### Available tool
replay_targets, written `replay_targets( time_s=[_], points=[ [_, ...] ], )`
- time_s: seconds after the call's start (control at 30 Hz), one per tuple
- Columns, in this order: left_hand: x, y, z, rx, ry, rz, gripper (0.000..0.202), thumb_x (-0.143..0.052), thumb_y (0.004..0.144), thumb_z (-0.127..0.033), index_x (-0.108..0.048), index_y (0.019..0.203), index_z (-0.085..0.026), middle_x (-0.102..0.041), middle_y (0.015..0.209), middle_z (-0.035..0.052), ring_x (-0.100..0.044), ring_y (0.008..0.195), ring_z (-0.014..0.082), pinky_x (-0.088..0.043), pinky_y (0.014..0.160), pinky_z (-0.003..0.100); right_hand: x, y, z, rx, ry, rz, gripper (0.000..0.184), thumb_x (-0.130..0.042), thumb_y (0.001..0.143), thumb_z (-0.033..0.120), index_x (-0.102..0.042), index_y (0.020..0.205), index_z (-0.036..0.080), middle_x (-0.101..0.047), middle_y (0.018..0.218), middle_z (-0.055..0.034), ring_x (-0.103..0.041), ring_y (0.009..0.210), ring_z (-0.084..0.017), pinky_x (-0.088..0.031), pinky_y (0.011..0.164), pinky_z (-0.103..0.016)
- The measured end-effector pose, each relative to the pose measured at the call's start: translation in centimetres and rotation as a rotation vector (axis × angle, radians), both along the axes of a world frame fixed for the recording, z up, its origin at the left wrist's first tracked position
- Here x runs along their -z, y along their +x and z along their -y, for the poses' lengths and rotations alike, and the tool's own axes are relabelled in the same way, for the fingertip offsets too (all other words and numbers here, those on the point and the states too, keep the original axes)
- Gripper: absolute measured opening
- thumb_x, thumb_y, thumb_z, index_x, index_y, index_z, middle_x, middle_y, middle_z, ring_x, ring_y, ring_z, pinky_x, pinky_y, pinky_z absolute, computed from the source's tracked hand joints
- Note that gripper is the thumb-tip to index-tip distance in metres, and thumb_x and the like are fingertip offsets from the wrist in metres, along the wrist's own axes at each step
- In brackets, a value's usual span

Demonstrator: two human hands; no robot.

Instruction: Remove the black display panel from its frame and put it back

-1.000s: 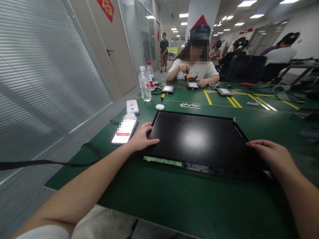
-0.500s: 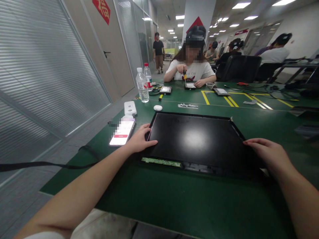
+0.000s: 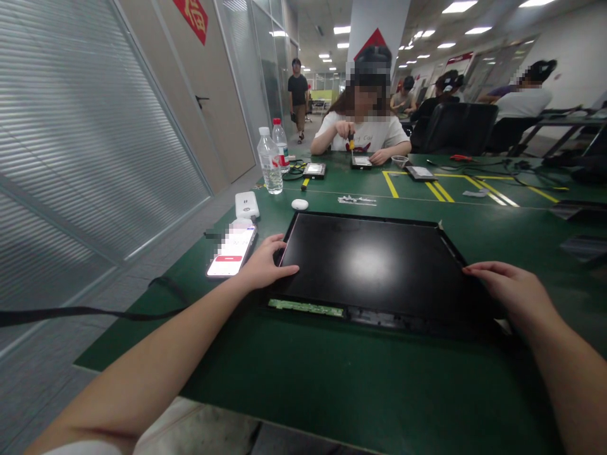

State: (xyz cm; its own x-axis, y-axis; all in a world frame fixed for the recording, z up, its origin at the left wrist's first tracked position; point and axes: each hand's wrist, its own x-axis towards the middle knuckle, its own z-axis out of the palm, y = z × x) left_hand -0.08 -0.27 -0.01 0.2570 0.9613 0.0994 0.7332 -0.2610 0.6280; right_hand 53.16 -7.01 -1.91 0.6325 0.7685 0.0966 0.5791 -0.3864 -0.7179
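Note:
A black LCD screen panel [image 3: 360,259] lies face up in front of me, with a thin dark frame round it. Along its near edge a strip of green circuit board [image 3: 306,308] is exposed. My left hand [image 3: 267,262] grips the panel's left edge, thumb on the dark face and fingers over the side. At the right edge, my right hand [image 3: 519,294] pinches the rim between thumb and fingertips. Small pale bits stick out at the panel's far right and near right corners. The panel's underside is hidden.
Left of the panel on the green table [image 3: 303,379] are a lit phone [image 3: 232,253], a white power bank [image 3: 246,205], and a white earbud case [image 3: 300,205]. Two water bottles [image 3: 270,161] stand behind. Across the table a person [image 3: 363,129] holds a screwdriver [image 3: 351,144] on a hard drive [image 3: 361,162].
Both hands keep their hold, and the panel stays in place. In the background a walking person has come slightly nearer. The view has shifted very slightly.

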Motion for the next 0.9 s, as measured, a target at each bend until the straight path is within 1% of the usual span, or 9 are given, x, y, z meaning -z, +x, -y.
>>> replay_targets(
  time_s=[0.07, 0.13, 0.3, 0.4, 0.53, 0.63, 0.73, 0.83, 0.9],
  points=[
    [-0.1, 0.1, 0.1, -0.001, 0.001, -0.021, 0.071, -0.082, 0.075, -0.069, -0.073, 0.126, -0.02, -0.051, 0.169, 0.0195, -0.049, 0.157, 0.0455, -0.038, 0.131, 0.06, -0.6, -0.6, 0.1, 0.04, -0.029, -0.086, 0.037, -0.072, 0.06, 0.051, -0.083, 0.082, 0.023, -0.083, 0.096, -0.0115, -0.068, 0.089, -0.029, -0.046, 0.071, -0.039],
    [-0.2, 0.3, 0.3, 0.005, -0.003, -0.031, 0.07, -0.081, 0.077, -0.068, -0.073, 0.127, -0.019, -0.049, 0.17, 0.02, -0.047, 0.158, 0.0456, -0.038, 0.131, 0.06, -1.1, -1.0, 0.2, 0.054, -0.037, -0.1, 0.035, -0.072, 0.06, 0.049, -0.083, 0.081, 0.024, -0.083, 0.096, -0.011, -0.068, 0.093, -0.03, -0.045, 0.075, -0.04],
    [-0.4, 0.4, 0.4, 0.043, 0.012, -0.028, 0.065, -0.079, 0.08, -0.065, -0.073, 0.124, -0.017, -0.043, 0.174, 0.0216, -0.043, 0.161, 0.0447, -0.036, 0.133, 0.059, -1.7, -1.3, 0.2, 0.063, -0.074, -0.085, 0.03, -0.072, 0.06, 0.047, -0.082, 0.078, 0.025, -0.081, 0.09, -0.0092, -0.067, 0.09, -0.03, -0.043, 0.075, -0.041],
    [-0.4, 0.4, 0.3, 0.042, 0.015, -0.027, 0.064, -0.079, 0.08, -0.064, -0.073, 0.124, -0.017, -0.043, 0.174, 0.0222, -0.044, 0.16, 0.0443, -0.036, 0.132, 0.059, -2.1, -1.7, 0.3, 0.072, -0.096, -0.057, 0.028, -0.07, 0.063, 0.046, -0.082, 0.078, 0.025, -0.082, 0.093, -0.0091, -0.067, 0.092, -0.03, -0.043, 0.076, -0.041],
    [-0.4, 0.4, 0.4, 0.055, 0.035, -0.039, 0.063, -0.079, 0.081, -0.064, -0.073, 0.124, -0.018, -0.044, 0.174, 0.0211, -0.044, 0.16, 0.0448, -0.036, 0.133, 0.06, -2.6, -2.2, 0.4, 0.071, -0.107, -0.005, 0.025, -0.068, 0.064, 0.046, -0.08, 0.074, 0.027, -0.081, 0.089, -0.0082, -0.067, 0.089, -0.031, -0.044, 0.076, -0.043],
    [-0.4, 0.5, 0.4, 0.074, 0.039, -0.062, 0.066, -0.078, 0.083, -0.065, -0.074, 0.127, -0.016, -0.042, 0.175, 0.0223, -0.043, 0.161, 0.046, -0.035, 0.134, 0.059, -2.5, -2.2, 0.3, 0.029, -0.126, 0.077, 0.024, -0.067, 0.065, 0.047, -0.08, 0.073, 0.028, -0.079, 0.085, -0.009, -0.065, 0.085, -0.03, -0.045, 0.077, -0.043],
    [-0.4, 0.5, 0.6, 0.087, 0.032, -0.102, 0.071, -0.075, 0.085, -0.066, -0.073, 0.134, -0.014, -0.037, 0.178, 0.0228, -0.042, 0.162, 0.0465, -0.034, 0.135, 0.057, -2.1, -1.9, 0.1, -0.013, -0.109, 0.164, 0.021, -0.065, 0.067, 0.046, -0.078, 0.071, 0.029, -0.078, 0.082, -0.0085, -0.065, 0.083, -0.03, -0.047, 0.077, -0.042],
    [-0.5, 0.6, 0.8, 0.114, 0.042, -0.149, 0.071, -0.072, 0.088, -0.063, -0.071, 0.141, -0.015, -0.034, 0.18, 0.0222, -0.041, 0.162, 0.0467, -0.035, 0.133, 0.06, -1.8, -1.7, 0.0, -0.026, -0.108, 0.196, 0.023, -0.063, 0.068, 0.047, -0.078, 0.072, 0.03, -0.077, 0.08, -0.0075, -0.065, 0.08, -0.029, -0.048, 0.076, -0.042],
    [-0.7, 0.8, 1.0, 0.147, 0.073, -0.178, 0.065, -0.07, 0.092, -0.06, -0.072, 0.142, -0.017, -0.038, 0.179, 0.021, -0.041, 0.162, 0.0457, -0.035, 0.132, 0.062, -1.8, -1.8, 0.1, -0.032, -0.116, 0.202, 0.024, -0.062, 0.069, 0.048, -0.078, 0.074, 0.03, -0.076, 0.08, -0.0074, -0.065, 0.079, -0.029, -0.049, 0.076, -0.042]
  ],
)
